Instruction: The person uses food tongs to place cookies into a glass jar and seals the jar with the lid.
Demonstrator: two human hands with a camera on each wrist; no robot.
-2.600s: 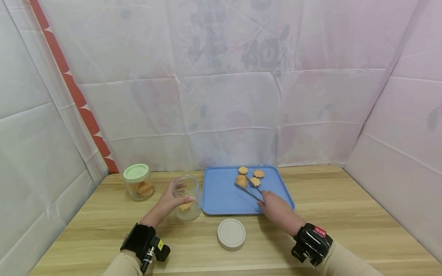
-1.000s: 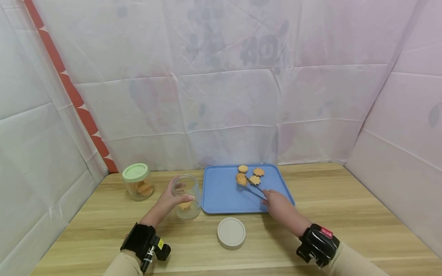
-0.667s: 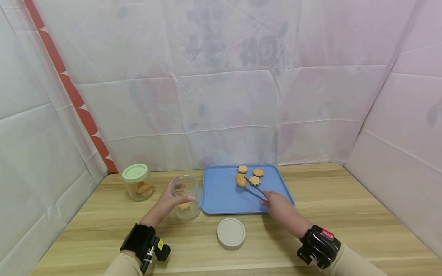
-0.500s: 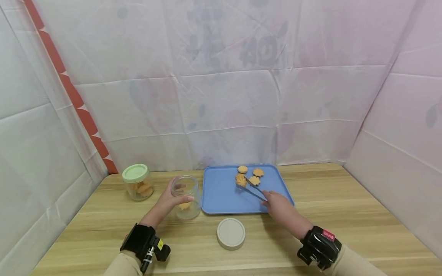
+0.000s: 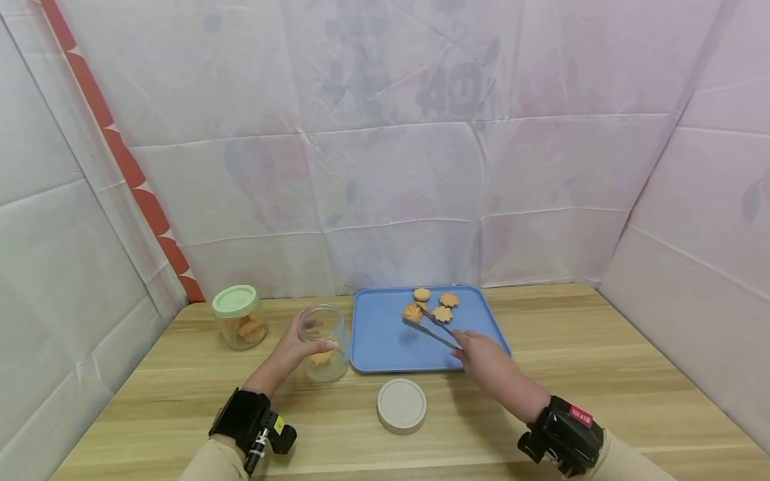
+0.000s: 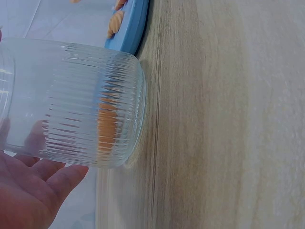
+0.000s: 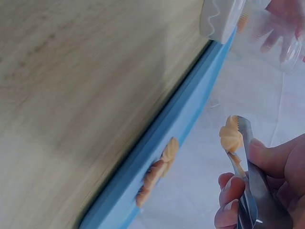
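My left hand (image 5: 287, 354) (image 6: 28, 191) grips an open ribbed glass jar (image 5: 325, 342) (image 6: 71, 102) standing on the wooden table, with one orange cookie (image 5: 322, 359) (image 6: 107, 126) at its bottom. My right hand (image 5: 484, 359) (image 7: 259, 191) holds metal tongs (image 5: 430, 326) (image 7: 245, 157) over the blue tray (image 5: 385, 341) (image 7: 176, 143). The tongs pinch a flower-shaped cookie (image 5: 412, 312) (image 7: 231, 135), lifted off the tray. Two more cookies (image 5: 442, 313) lie at the tray's far end.
A closed jar with a green lid (image 5: 238, 316) and cookies inside stands at the far left. A round beige lid (image 5: 402, 405) (image 7: 220, 19) lies on the table in front of the tray. White sheeting walls the table on three sides.
The tongs closed on one cookie among those on the tray, lifted it and carried it slightly left. The left hand and its jar stayed still.
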